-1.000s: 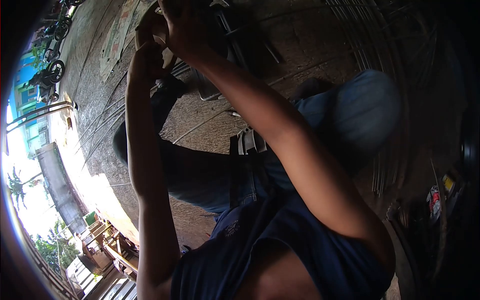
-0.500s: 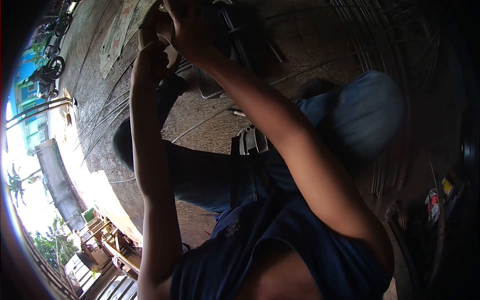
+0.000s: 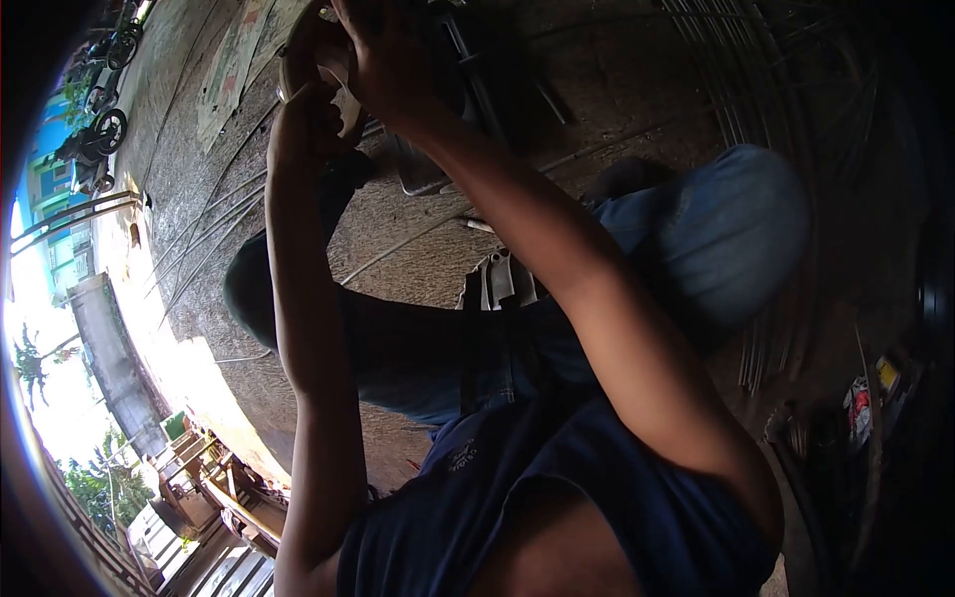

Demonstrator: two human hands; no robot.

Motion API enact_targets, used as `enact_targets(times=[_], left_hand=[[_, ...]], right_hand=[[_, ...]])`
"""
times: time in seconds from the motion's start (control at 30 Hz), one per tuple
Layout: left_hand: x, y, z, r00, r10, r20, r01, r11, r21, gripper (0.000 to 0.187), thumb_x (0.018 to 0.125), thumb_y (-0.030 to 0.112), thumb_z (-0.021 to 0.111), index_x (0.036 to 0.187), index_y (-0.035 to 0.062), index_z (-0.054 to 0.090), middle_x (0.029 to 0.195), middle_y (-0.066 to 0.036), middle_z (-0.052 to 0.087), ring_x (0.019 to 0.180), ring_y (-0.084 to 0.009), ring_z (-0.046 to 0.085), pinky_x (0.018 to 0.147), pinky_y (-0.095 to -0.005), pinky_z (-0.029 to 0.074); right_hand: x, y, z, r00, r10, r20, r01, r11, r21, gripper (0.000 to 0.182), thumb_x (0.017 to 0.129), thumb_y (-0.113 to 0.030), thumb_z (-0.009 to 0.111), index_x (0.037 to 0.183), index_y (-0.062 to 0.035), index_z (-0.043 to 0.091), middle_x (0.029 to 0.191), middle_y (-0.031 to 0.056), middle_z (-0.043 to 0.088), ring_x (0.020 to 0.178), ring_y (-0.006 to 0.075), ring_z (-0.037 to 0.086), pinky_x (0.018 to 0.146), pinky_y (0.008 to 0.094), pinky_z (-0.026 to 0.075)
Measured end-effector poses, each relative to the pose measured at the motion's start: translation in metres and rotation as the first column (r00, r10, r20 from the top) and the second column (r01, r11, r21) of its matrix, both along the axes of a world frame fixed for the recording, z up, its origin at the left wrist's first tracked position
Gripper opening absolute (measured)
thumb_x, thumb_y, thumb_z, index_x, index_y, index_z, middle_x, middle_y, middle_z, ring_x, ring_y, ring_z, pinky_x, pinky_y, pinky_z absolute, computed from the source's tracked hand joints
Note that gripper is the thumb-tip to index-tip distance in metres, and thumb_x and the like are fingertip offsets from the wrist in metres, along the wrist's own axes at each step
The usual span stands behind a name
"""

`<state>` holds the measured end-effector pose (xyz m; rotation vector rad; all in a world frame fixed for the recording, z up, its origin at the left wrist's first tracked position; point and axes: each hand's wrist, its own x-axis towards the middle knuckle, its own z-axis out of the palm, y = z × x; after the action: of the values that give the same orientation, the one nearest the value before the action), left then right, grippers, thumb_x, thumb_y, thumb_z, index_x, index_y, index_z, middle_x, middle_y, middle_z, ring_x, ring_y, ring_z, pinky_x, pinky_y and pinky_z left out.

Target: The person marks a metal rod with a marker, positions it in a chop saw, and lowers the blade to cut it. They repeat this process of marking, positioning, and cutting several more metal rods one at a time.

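Observation:
Both my arms reach toward the top of the view, over my knees in blue jeans (image 3: pixel 716 229). My left hand (image 3: pixel 303 124) is closed like a fist against the lower edge of a pale, rounded ring-like object (image 3: pixel 343 85). My right hand (image 3: pixel 388 60) wraps over the same object from above and hides most of it. What the object is cannot be made out, as it is partly cut off by the frame's top edge.
Long thin metal rods (image 3: pixel 204 244) lie on the concrete floor. Coiled wire (image 3: pixel 756 90) fills the upper right. Small metal pieces (image 3: pixel 497 284) rest by my lap. Motorbikes (image 3: pixel 99 134) stand at the far left and wooden furniture (image 3: pixel 199 478) at the lower left.
Both hands have shifted slightly to the right. My left hand has moved closer under the pale object, and my right hand still covers it.

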<state>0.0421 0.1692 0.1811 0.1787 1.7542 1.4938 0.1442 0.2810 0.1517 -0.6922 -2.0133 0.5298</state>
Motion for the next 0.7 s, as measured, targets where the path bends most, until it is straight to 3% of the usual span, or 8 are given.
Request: enact_targets(times=[0.1, 0.4, 0.47, 0.57, 0.7], left_hand=[[0.000, -0.001, 0.001, 1.000, -0.001, -0.010, 0.000, 1.000, -0.023, 0.014, 0.085, 0.024, 0.060, 0.091, 0.0120, 0.057, 0.062, 0.008, 0.046, 0.049, -0.0031, 0.044, 0.036, -0.0191, 0.035], [0.004, -0.001, -0.001, 1.000, 0.009, -0.003, -0.009, 1.000, -0.026, 0.016, 0.086, 0.025, 0.058, 0.096, 0.0121, 0.058, 0.070, 0.006, 0.050, 0.058, -0.0043, 0.050, 0.045, -0.0240, 0.045], [0.010, 0.002, 0.004, 0.998, 0.063, 0.007, -0.063, 0.998, -0.008, 0.009, 0.084, 0.019, 0.060, 0.085, 0.0102, 0.057, 0.064, 0.003, 0.042, 0.054, -0.0080, 0.044, 0.049, -0.0274, 0.046], [-0.001, -0.003, -0.002, 1.000, -0.021, -0.012, 0.021, 0.999, -0.039, 0.017, 0.087, 0.025, 0.057, 0.097, 0.0116, 0.057, 0.066, 0.006, 0.047, 0.054, -0.0047, 0.046, 0.043, -0.0233, 0.041], [-0.005, -0.005, -0.006, 0.998, -0.048, -0.047, 0.045, 0.998, -0.046, 0.017, 0.087, 0.025, 0.057, 0.097, 0.0115, 0.057, 0.065, 0.007, 0.046, 0.052, -0.0044, 0.044, 0.042, -0.0227, 0.039]], right_hand=[[0.002, 0.000, 0.000, 1.000, 0.001, 0.000, -0.001, 1.000, -0.001, 0.053, 0.091, -0.035, 0.056, 0.137, -0.0107, 0.045, 0.121, 0.0239, 0.049, 0.111, 0.0411, 0.048, 0.093, 0.0511, 0.041], [0.005, -0.001, 0.000, 1.000, -0.001, 0.003, 0.001, 1.000, 0.002, 0.052, 0.091, -0.034, 0.056, 0.137, -0.0112, 0.045, 0.120, 0.0231, 0.049, 0.110, 0.0402, 0.048, 0.092, 0.0503, 0.041], [0.007, -0.001, -0.001, 1.000, -0.001, 0.002, 0.001, 1.000, 0.002, 0.052, 0.091, -0.033, 0.056, 0.137, -0.0112, 0.045, 0.120, 0.0229, 0.050, 0.110, 0.0400, 0.048, 0.092, 0.0502, 0.041], [0.007, -0.001, -0.001, 1.000, -0.003, 0.004, 0.003, 1.000, 0.003, 0.051, 0.091, -0.033, 0.056, 0.137, -0.0114, 0.046, 0.119, 0.0227, 0.050, 0.110, 0.0397, 0.048, 0.092, 0.0499, 0.041], [0.007, -0.001, -0.001, 1.000, -0.006, 0.006, 0.006, 1.000, 0.004, 0.051, 0.091, -0.032, 0.056, 0.136, -0.0116, 0.046, 0.119, 0.0223, 0.050, 0.109, 0.0393, 0.049, 0.092, 0.0495, 0.041]])
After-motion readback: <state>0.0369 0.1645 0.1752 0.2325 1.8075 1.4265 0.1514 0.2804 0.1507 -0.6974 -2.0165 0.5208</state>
